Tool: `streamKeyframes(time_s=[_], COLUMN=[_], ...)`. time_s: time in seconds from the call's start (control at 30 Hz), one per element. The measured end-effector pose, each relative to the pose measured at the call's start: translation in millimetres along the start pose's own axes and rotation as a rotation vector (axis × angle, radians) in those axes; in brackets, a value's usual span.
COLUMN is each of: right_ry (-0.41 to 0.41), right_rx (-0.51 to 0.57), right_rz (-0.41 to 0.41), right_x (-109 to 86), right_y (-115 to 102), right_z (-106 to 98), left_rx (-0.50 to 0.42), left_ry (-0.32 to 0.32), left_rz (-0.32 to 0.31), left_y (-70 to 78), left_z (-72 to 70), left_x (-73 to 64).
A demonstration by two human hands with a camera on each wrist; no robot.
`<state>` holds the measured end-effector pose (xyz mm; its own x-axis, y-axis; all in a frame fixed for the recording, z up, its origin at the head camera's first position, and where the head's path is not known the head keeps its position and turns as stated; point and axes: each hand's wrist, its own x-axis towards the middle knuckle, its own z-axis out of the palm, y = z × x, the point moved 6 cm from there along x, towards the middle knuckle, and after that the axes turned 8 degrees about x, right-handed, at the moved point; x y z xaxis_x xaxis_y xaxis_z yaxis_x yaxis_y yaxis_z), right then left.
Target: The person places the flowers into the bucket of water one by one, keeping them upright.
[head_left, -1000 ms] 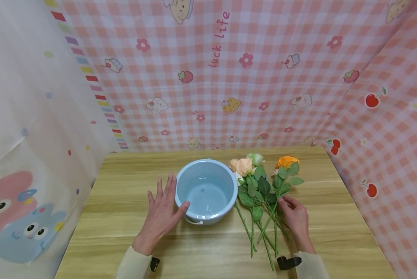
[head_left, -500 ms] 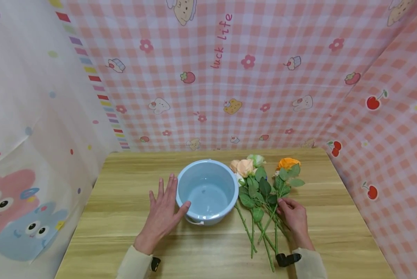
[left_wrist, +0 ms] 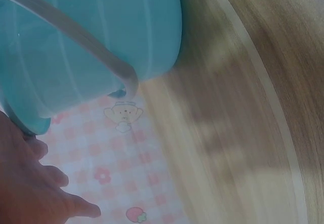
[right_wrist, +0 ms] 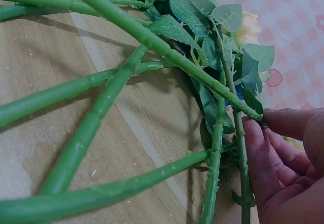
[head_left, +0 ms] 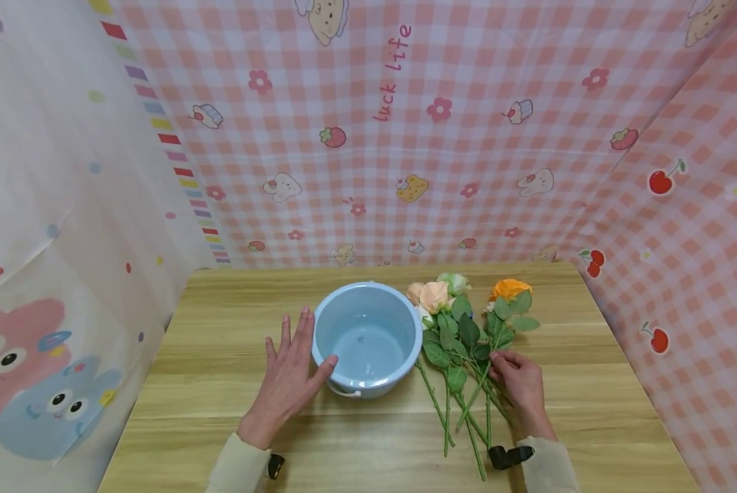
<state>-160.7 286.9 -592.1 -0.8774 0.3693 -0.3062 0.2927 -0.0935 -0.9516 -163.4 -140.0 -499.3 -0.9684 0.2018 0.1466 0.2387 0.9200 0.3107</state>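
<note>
A light blue bucket (head_left: pixel 338 294) stands upright on the table, its inside glossy. My left hand (head_left: pixel 285 376) rests against the bucket's left rim, fingers straight and spread, the thumb over the near part of the rim. In the left wrist view, several fingertips (left_wrist: pixel 55 176) reach past the rim. To the right lie several artificial flowers with green stems (head_left: pixel 446 418). Thumb and forefinger of my right hand (head_left: pixel 519 387) pinch the green stem (right_wrist: pixel 172 54) that leads up to an orange rose (head_left: pixel 509 287). Peach roses (head_left: pixel 433 296) and a greenish-white flower (head_left: pixel 453 281) lie left of it.
The bucket's pale handle (left_wrist: pixel 76 32) hangs down its side. Stems cross one another and point toward the near edge of the wooden table (head_left: pixel 220 294). A pink checked cloth (head_left: pixel 368 157) hangs behind, and a white printed cloth (head_left: pixel 85 205) hangs at left.
The head view has shifted very slightly. Both hands keep their places, the left at the bucket rim and the right on the orange rose's stem.
</note>
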Motion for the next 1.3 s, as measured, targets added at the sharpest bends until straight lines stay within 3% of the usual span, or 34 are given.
streamKeyframes(time_s=[0.43, 0.7, 1.3], right_ry=[0.012, 0.033, 0.066], right_rx=[-0.008, 0.085, 0.127], right_rz=[-0.016, -0.069, -0.081], right_x=[-1.5, -6.6, -19.0], right_y=[-3.6, -17.6, -50.5], right_z=[-4.0, -5.4, -4.1], left_rx=[-0.024, -0.027, -0.029], left_ry=[-0.001, -0.005, -0.005], left_rz=[-0.004, -0.006, -0.001], left_y=[-1.4, -1.9, -2.1], left_z=[1.7, 2.5, 1.6], left_x=[-0.3, -0.2, -0.3])
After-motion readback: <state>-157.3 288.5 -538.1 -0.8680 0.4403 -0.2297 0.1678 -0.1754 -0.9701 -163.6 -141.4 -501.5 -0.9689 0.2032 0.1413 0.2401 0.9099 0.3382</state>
